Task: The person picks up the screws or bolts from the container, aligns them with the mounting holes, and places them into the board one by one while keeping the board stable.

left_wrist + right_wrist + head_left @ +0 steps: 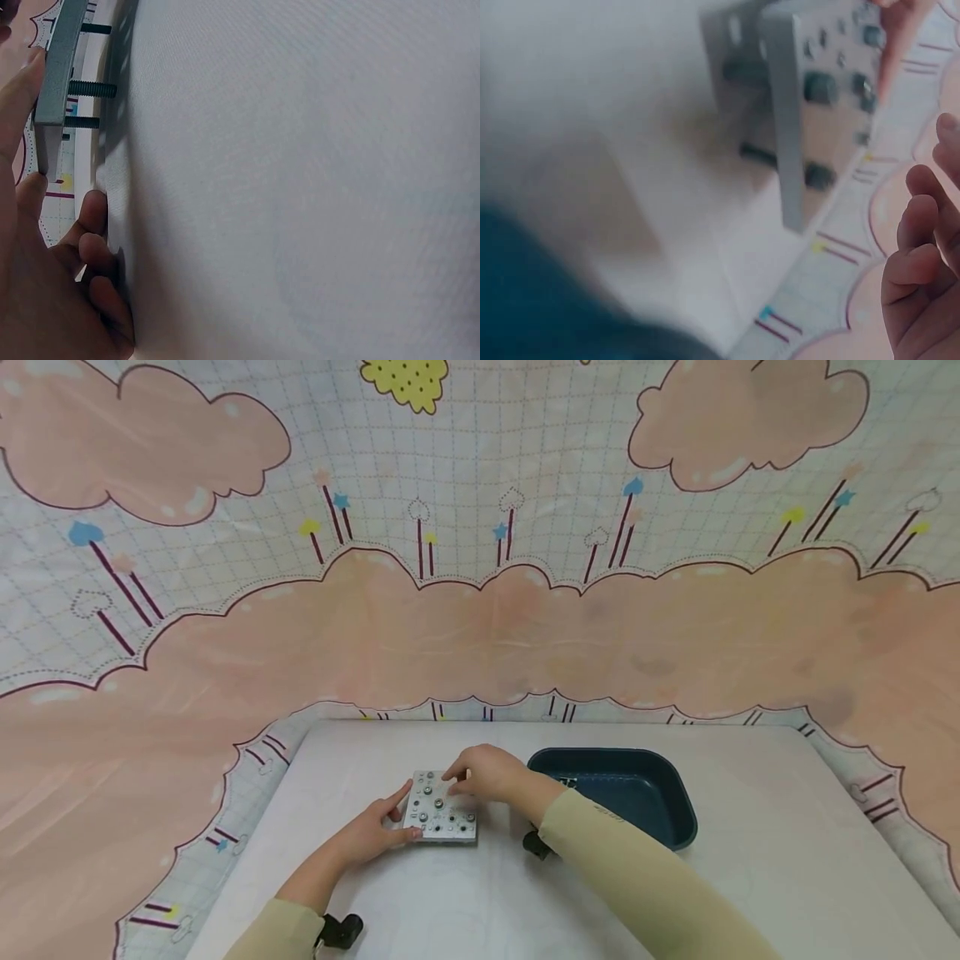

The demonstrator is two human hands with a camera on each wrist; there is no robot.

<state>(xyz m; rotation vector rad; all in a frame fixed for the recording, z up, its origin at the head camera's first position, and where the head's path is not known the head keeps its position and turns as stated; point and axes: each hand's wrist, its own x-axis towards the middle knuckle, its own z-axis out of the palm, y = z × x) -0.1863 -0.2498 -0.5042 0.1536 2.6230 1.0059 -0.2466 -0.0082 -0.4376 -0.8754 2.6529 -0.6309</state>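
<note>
A square metal plate with several bolts through it is near the middle of the white table. My left hand grips it at the left side, thumb at the near corner and index finger along the edge. In the left wrist view, dark threaded bolt shanks stick out under the plate, and the other fingers curl against the cloth. My right hand is over the plate's far right part, thumb and index finger parted. Bolt heads stand on the top face in the right wrist view.
A dark blue tray stands right of the plate, partly behind the right forearm, with small metal parts at its left end. Black wrist devices sit by both wrists. A patterned cloth hangs behind the white table.
</note>
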